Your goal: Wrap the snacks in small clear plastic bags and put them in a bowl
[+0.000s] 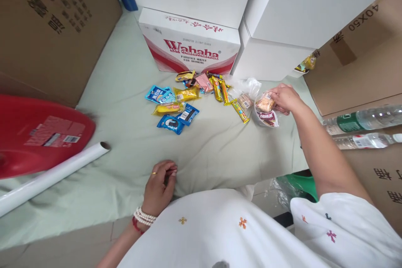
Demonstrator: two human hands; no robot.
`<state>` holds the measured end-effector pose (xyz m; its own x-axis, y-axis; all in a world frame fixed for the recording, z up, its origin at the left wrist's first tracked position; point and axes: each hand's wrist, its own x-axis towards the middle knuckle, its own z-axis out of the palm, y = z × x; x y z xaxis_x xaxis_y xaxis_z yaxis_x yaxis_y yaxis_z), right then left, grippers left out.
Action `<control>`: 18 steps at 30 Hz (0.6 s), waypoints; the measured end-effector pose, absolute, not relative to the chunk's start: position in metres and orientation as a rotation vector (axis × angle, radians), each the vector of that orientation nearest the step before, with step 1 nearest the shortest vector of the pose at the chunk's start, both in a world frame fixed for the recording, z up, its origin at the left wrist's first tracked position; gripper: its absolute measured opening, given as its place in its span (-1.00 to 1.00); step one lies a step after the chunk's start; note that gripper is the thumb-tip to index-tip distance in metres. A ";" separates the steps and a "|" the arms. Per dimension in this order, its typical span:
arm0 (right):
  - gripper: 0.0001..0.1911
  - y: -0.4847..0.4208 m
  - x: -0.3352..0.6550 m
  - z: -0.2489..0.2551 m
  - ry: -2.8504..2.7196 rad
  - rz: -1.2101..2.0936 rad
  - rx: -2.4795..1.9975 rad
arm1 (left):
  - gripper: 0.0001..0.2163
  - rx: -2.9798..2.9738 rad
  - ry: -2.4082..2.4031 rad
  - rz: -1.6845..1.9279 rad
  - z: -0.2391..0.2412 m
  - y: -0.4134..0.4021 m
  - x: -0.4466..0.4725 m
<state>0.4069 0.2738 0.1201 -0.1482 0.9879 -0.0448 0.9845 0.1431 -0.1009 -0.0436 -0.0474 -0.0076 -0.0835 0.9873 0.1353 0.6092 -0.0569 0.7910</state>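
Note:
At the right side of the cloth, my right hand (285, 98) is closed at the edge of a small clear tub (256, 116), its fingers on a clear-wrapped baked snack (265, 103) at the tub's opening. A dark-red and white label (266, 117) shows at the tub's front. My fingertips are partly hidden, so whether they also grip the rim cannot be told. My left hand (161, 184) rests at the table's near edge, fingers curled in, with nothing visible in it. Beside the tub lie a yellow snack bar (240, 111) and another clear-wrapped snack (245, 101).
Several snacks, including a yellow packet (169, 108) and a blue packet (170, 124), lie before a Wahaha carton (194, 50). A red container (47, 134) and a white roll (56, 176) are at left. Plastic bottles (367, 119) and a cardboard box (354, 50) stand right.

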 end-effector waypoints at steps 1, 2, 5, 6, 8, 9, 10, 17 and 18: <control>-0.65 0.273 0.407 0.117 -2.367 0.121 -2.042 | -0.83 1.720 1.732 1.005 -0.007 -0.047 -0.043; -0.62 0.272 0.407 0.115 -2.365 0.117 -2.050 | -0.84 1.736 1.735 1.007 -0.007 -0.047 -0.043; -0.59 0.270 0.409 0.118 -2.315 0.188 -2.041 | -0.85 1.771 1.739 1.008 -0.006 -0.048 -0.043; -0.57 0.267 0.409 0.122 -2.278 0.175 -2.033 | -0.85 1.780 1.739 1.006 -0.007 -0.049 -0.043; -0.51 0.254 0.407 0.132 -2.179 0.033 -1.982 | -0.85 1.794 1.746 1.001 -0.007 -0.049 -0.043; -0.50 0.243 0.404 0.137 -2.128 -0.079 -1.932 | -0.85 1.802 1.751 0.999 -0.008 -0.050 -0.043; -0.51 0.228 0.399 0.140 -2.089 -0.193 -1.873 | -0.85 1.808 1.757 0.995 -0.008 -0.050 -0.043; -0.68 0.106 0.351 0.098 -2.329 -0.446 -1.899 | -0.84 1.821 1.780 0.962 -0.010 -0.050 -0.043; -0.70 0.099 0.351 0.087 -2.323 -0.446 -1.961 | -0.84 1.815 1.780 0.962 -0.010 -0.050 -0.043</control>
